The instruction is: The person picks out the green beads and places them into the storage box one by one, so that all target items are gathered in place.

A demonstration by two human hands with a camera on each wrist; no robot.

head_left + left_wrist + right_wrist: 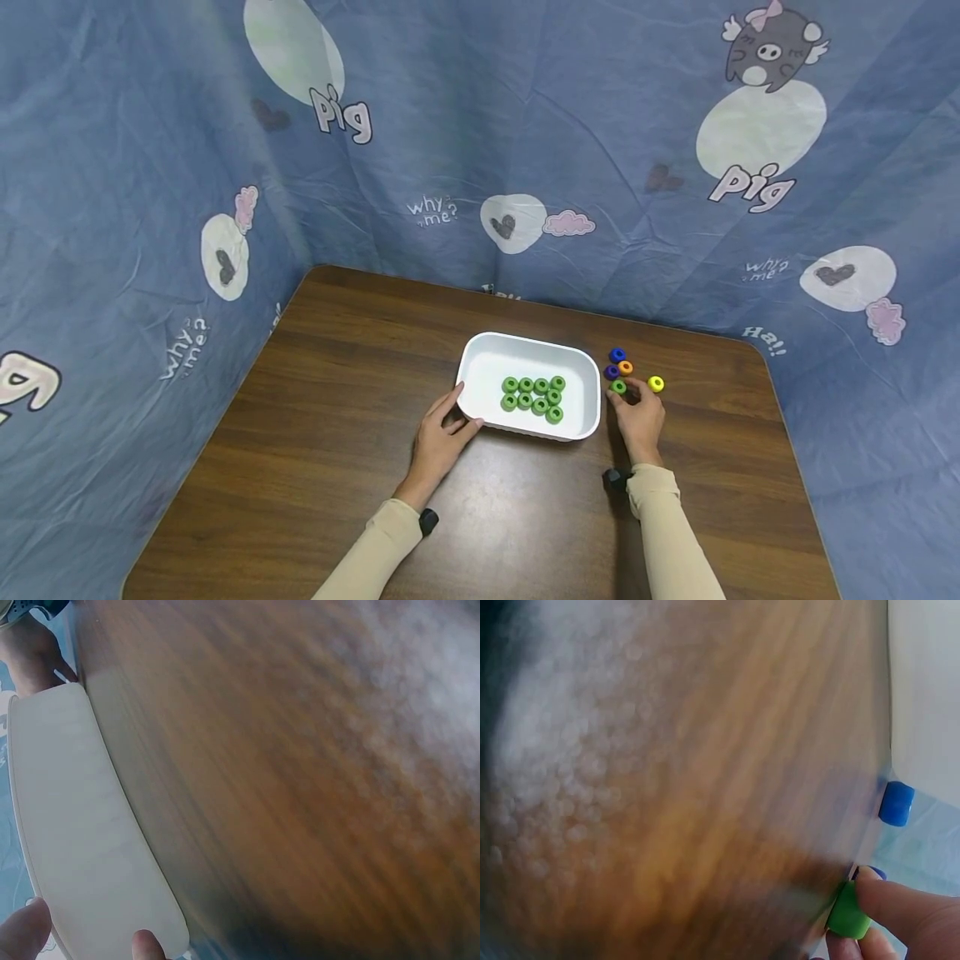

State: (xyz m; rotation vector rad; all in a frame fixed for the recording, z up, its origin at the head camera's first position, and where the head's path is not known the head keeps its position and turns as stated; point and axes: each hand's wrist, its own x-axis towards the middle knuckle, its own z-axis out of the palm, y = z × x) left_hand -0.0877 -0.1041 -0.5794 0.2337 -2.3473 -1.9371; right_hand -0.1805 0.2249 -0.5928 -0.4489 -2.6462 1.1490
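Observation:
A white tray stands on the table with several green beads inside, set roughly in two rows. My left hand touches the tray's near left corner with thumb and fingers spread; in the left wrist view fingertips rest against the tray's side. Just right of the tray, my right hand pinches a green bead between thumb and fingers. Close to that hand lie a blue bead, a dark blue bead, an orange bead and a yellow bead.
The brown wooden table extends around the tray. A blue patterned cloth hangs along its back and sides. Black bands with small devices sit on both wrists.

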